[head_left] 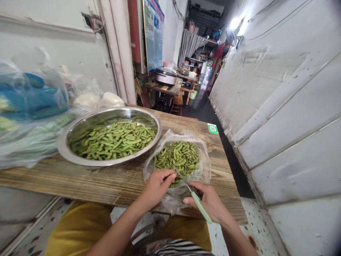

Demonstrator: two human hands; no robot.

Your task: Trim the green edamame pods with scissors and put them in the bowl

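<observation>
My right hand (206, 201) is closed round the light green handle of a pair of scissors (197, 204), whose blades point up and left. Close to the blade tips, the fingers of my left hand (159, 185) are pinched together; a green pod seems to show at their tips, mostly hidden. Both hands are over the near side of a clear plastic bag (204, 160), spread open around a heap of edamame pods (183, 156). To the left, a wide steel basin (62, 145) holds many more edamame pods (119, 140).
Everything stands on a wooden table (128, 183). Plastic bags of goods (32, 106) crowd its left end. A green QR-code card (212, 128) lies at the far right corner. Beyond are another table with an electric cooker (165, 75) and a seated person; a white wall (290, 117) runs along the right.
</observation>
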